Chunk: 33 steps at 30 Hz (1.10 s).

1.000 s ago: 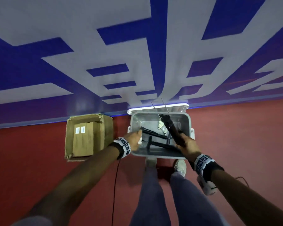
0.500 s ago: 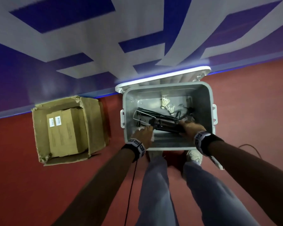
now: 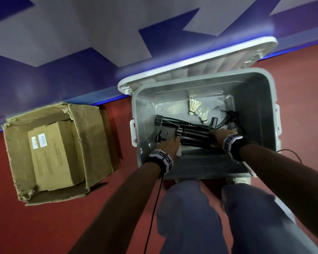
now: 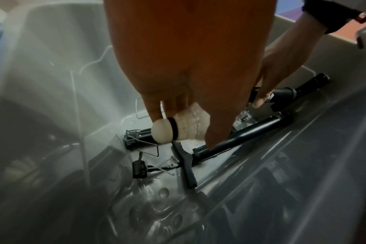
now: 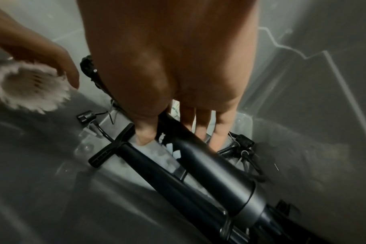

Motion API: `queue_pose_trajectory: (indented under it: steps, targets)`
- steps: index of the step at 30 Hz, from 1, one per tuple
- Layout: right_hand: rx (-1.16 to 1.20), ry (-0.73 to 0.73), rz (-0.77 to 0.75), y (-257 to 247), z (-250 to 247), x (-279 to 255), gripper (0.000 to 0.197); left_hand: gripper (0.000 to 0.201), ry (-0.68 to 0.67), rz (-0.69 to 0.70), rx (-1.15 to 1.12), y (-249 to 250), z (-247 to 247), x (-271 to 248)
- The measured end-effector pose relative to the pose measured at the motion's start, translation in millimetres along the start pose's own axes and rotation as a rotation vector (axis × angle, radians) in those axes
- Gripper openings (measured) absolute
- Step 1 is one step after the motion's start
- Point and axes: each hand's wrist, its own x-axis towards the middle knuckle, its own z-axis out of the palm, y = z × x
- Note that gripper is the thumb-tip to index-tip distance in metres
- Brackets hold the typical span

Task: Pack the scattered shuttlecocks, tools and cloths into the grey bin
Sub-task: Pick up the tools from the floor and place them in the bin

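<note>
— Where are the hands?

— Both are down inside the grey bin (image 3: 207, 173), which stands on the red floor (image 3: 44, 226) with its white lid (image 3: 200, 61) leaning behind it against the wall. The left hand (image 3: 170, 144) holds a shuttlecock (image 4: 178, 128) in its fingers, cork end with the black band pointing away from the wrist (the feathers look blurred in the right wrist view).

— And the other hand?

— The right hand (image 3: 218, 133) is over the thick black pump (image 5: 209, 168). Its thumb is on one side of the barrel and the fingers on the other, so it grasps the pump, which lies low in the bin beside a thinner black pump with a T-handle (image 5: 157, 173).

— Something else in there?

— Two shuttlecocks (image 3: 198, 110) lie on the bottom near the far wall, just beside each other. Some black cables (image 3: 228, 117) are near the right wall.

— Outside the bin?

— An open cardboard box (image 3: 92, 143) to the left, well apart, with a smaller carton (image 3: 51, 156) inside it.
</note>
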Motion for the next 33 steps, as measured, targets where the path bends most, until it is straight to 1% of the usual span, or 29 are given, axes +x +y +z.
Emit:
queue_pose_trajectory:
  steps: [1,3,4,5,6,9,11,13,16,19,22,25,28,30,33]
  targets:
    - [0.01,-0.009,-0.019,-2,1,4,0.053,0.068,-0.016,0.01,0.003,-1,3,4]
    - [0.032,-0.013,-0.046,-3,5,12,0.067,0.071,-0.047,0.012,0.011,-1,5,9]
    - [0.042,-0.005,-0.035,-3,6,11,0.072,0.072,-0.057,0.003,0.023,0,5,9]
    - [0.058,0.01,-0.02,-4,4,6,0.072,0.074,-0.057,-0.01,0.033,2,3,6]
    - [0.076,0.032,-0.003,-7,1,-1,0.068,0.073,-0.054,-0.023,0.04,3,1,2]
    - [0.142,0.061,0.035,-15,-16,-34,0.059,0.061,-0.028,-0.037,0.021,13,-14,-24]
    - [0.225,0.088,0.064,-15,-30,-58,0.056,0.059,-0.001,-0.066,-0.008,19,-28,-41]
    - [0.36,0.146,0.089,-19,-53,-90,0.05,0.064,0.007,-0.094,-0.083,29,-51,-59]
    - [0.573,0.218,0.113,-27,-100,-143,0.045,0.057,0.047,-0.125,-0.236,52,-105,-90]
    - [0.71,0.302,0.115,-32,-152,-200,0.044,0.056,0.184,-0.098,-0.357,80,-169,-129]
    - [0.758,0.438,0.028,-50,-209,-274,0.042,0.061,0.315,-0.06,-0.426,109,-245,-190]
    - [0.836,0.576,-0.093,-76,-264,-360,0.044,0.057,0.519,0.02,-0.507,143,-322,-264]
    - [0.867,0.736,-0.163,-103,-318,-450,0.045,0.052,0.707,0.087,-0.549,180,-391,-343]
    - [0.861,0.825,-0.224,-121,-354,-512,0.042,0.051,0.827,0.149,-0.561,201,-433,-398]
    - [0.801,0.936,-0.313,-145,-400,-600,0.04,0.05,0.957,0.223,-0.578,226,-482,-474]
